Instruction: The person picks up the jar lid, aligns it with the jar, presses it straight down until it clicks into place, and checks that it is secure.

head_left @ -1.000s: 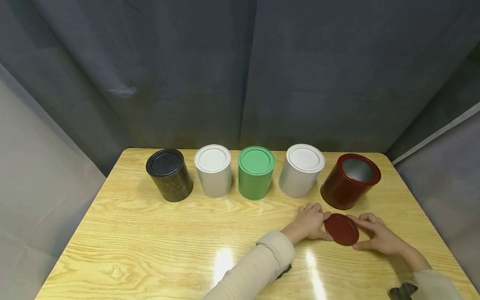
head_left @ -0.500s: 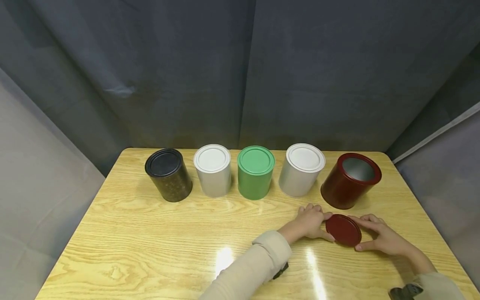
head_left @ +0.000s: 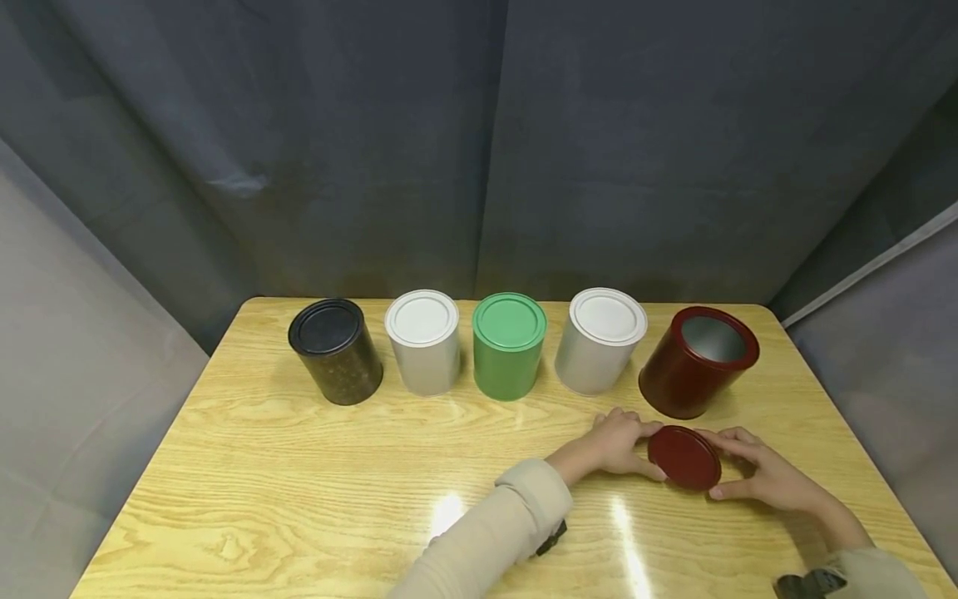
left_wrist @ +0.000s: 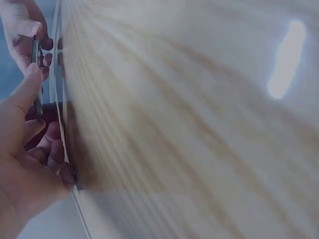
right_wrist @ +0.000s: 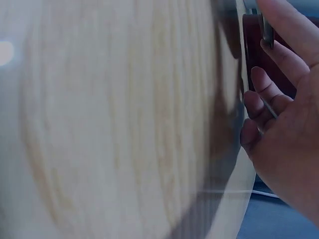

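Observation:
A round dark red lid (head_left: 684, 459) is held up by its rim between both hands, close in front of the open red can (head_left: 679, 381). My left hand (head_left: 617, 443) pinches its left side with thumb and index finger. On the opposite side, the thumb and index finger of my right hand (head_left: 763, 472) grip the rim. Seen edge-on in the left wrist view, the lid (left_wrist: 36, 52) stands apart from the tabletop. In the right wrist view the lid's edge (right_wrist: 267, 34) shows at the right hand's fingertips, while its other fingers curl loosely below.
Along the back of the wooden table (head_left: 337, 482) stand several lidded cans: a black one (head_left: 346, 366), a white one (head_left: 428, 362), a green one (head_left: 509, 362) and another white one (head_left: 595, 362). A dark grey curtain (head_left: 374, 166) hangs behind the table.
Over the last second the red lid shifts very slightly to the right, with both hands keeping hold of it. My left forearm edges a little to the left. The cans stay put.

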Action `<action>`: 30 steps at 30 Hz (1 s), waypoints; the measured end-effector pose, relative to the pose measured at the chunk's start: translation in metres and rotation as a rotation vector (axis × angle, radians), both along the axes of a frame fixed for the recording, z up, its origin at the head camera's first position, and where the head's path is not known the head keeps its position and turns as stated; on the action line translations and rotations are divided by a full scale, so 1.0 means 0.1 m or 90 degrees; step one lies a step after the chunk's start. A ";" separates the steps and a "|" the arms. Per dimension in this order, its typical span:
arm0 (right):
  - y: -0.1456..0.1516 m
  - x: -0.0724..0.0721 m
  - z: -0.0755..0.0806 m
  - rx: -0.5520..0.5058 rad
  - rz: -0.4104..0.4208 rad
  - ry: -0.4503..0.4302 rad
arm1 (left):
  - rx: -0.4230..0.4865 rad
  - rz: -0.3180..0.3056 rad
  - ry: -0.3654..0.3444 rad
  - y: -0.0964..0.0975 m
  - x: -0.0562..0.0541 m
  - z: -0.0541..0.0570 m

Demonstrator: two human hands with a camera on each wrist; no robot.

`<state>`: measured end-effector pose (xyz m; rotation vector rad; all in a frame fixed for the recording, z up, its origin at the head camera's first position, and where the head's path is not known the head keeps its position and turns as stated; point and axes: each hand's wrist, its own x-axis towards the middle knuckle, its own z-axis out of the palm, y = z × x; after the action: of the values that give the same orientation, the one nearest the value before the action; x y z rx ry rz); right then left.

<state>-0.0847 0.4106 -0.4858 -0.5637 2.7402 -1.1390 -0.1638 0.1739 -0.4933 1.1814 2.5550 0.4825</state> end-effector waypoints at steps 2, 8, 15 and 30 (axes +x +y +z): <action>0.00 0.00 0.02 -0.013 0.005 -0.005 | 0.014 -0.006 0.000 -0.01 -0.01 -0.01; 0.01 0.01 0.10 -0.075 0.012 -0.039 | 0.059 -0.030 0.029 -0.02 -0.02 0.03; 0.01 0.02 0.20 -0.083 0.007 -0.054 | 0.078 -0.034 0.039 -0.02 -0.01 0.13; -0.01 0.04 0.39 -0.041 -0.013 -0.007 | 0.129 -0.065 0.056 -0.04 -0.03 0.26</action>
<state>-0.0811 0.4092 -0.4473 -0.5359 2.7155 -1.2349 -0.1666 0.1695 -0.4670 1.4250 2.5501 0.6924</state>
